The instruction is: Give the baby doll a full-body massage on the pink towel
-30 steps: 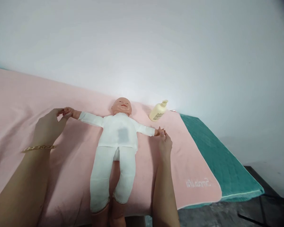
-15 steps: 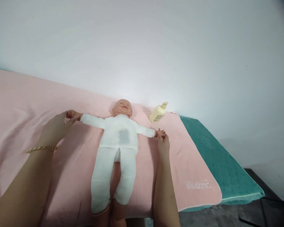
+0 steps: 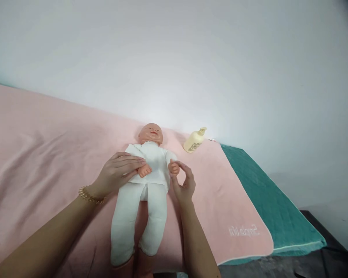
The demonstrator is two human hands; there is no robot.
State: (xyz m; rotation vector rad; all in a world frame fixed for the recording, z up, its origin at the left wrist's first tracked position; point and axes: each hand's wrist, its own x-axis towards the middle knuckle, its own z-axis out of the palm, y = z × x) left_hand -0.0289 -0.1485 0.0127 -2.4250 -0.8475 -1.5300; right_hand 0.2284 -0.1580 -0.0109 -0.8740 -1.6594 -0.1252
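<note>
A baby doll [image 3: 153, 193] in a white top and white trousers lies on its back on a pink blanket [image 3: 217, 193], head toward the wall. My left hand [image 3: 117, 172] is closed around the doll's arm on the left, just behind its small fist, and holds it across the belly. With thumb and fingers, my right hand [image 3: 185, 181] grips the doll's other hand beside its chest. Both doll arms are bent inward. The grey patch on the top's front is hidden now.
A pale yellow pump bottle [image 3: 193, 141] stands on the blanket to the right of the doll's head. Under the blanket, a green quilted pad [image 3: 266, 200] shows on the right. A white wall [image 3: 174, 58] rises behind. Dark floor [image 3: 266, 267] lies at lower right.
Both hands have moved inward, bringing the doll's arms from stretched out sideways to folded in over its body. The bottle has stayed in place.
</note>
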